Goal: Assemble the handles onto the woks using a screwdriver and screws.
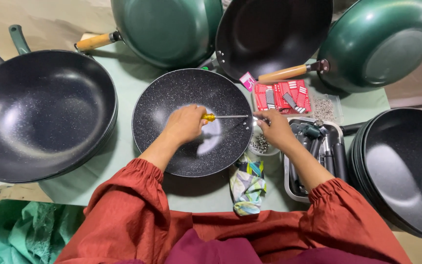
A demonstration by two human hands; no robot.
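The yellow-handled screwdriver with a thin steel shaft (223,117) lies level above the black speckled non-stick wok (193,122) in the middle of the pale green table (133,83). Its long axis runs left to right across the view, handle to the left and tip to the right, toward the wok's right rim. The left hand (185,123) is closed in a fist around the yellow handle. The right hand (273,128) is at the tip end, fingers pinched narrowly together at the shaft's point by the rim; what they pinch is too small to tell.

Pans ring the middle wok: a stack of black woks at the left (40,115), another stack at the right (406,166), and at the far edge two dark green woks turned bottom-out (167,27) (382,41) with one black wok (274,34) between them. Two light wooden handles show, one on the far left green wok (96,41) and one on the far right one (289,72).

Just right of the middle wok stand three containers. A clear plastic box (335,105) holds red packets and a heap of small metal washers or screws. A small round bowl (262,145) under the right wrist holds little silvery fasteners. A steel tray (294,188) holds several long black handles. A crumpled patterned cloth (248,183) lies at the table's near edge.
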